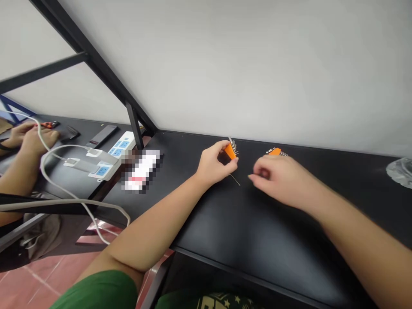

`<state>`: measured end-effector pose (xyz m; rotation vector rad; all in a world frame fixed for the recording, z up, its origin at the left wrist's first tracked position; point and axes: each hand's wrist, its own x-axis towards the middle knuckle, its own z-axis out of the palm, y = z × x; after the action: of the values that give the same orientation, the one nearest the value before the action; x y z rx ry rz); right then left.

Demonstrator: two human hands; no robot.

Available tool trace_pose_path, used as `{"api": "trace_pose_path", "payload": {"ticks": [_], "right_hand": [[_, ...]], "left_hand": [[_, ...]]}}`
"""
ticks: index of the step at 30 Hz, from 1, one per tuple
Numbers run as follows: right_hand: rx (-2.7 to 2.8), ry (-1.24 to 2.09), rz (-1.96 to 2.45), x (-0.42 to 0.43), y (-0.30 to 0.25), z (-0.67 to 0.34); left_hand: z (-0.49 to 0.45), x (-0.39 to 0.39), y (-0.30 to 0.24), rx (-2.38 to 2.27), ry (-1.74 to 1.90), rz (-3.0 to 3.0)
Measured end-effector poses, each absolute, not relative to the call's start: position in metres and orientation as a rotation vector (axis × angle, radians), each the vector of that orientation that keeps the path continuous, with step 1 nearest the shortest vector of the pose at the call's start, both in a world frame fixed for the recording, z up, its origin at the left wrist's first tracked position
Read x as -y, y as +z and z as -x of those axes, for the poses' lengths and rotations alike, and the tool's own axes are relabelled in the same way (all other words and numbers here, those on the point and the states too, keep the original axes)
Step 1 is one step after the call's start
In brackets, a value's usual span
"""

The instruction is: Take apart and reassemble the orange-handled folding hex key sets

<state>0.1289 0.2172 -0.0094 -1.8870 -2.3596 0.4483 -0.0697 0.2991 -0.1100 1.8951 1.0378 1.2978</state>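
Observation:
My left hand is closed round an orange holder of metal hex keys, held upright just above the black table. A thin loose key lies on the table under that hand. My right hand hovers a little to the right, blurred by motion, fingers drawn together toward the loose key; what they hold, if anything, I cannot make out. Behind it a second orange hex key holder lies on the table near the wall.
A white power strip with plugged cables rests on the neighbouring table at left, beside a black frame post. Another person's hands work at the far left. A crumpled clear plastic bag sits at the right edge.

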Motion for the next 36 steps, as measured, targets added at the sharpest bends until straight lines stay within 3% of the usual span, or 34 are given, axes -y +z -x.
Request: {"api": "trace_pose_path", "payload": {"ticks": [7,16,20,25,29,36], "right_hand": [[2.623,0.397,2.039,-0.223,-0.05,-0.085],[2.727,0.485,2.238,-0.227,-0.023,-0.114],[2.305,0.818,2.122,-0.24,-0.019,-0.135],[1.407,1.425,1.546,-0.247,-0.021,-0.145],[1.156,1.528,1.248,-0.245,-0.032,-0.138],[1.09,1.528,1.236,-0.246,-0.045,-0.137]], "left_hand": [[0.072,-0.305,-0.111,-1.11,1.308,-1.859],[0.072,-0.303,-0.11,-1.046,1.269,-1.916],[0.072,-0.302,-0.11,-0.991,1.281,-1.951],[0.071,-0.301,-0.11,-0.931,1.241,-1.999],[0.069,-0.298,-0.109,-0.892,1.212,-2.01],[0.066,-0.294,-0.108,-0.852,1.21,-2.019]]}}
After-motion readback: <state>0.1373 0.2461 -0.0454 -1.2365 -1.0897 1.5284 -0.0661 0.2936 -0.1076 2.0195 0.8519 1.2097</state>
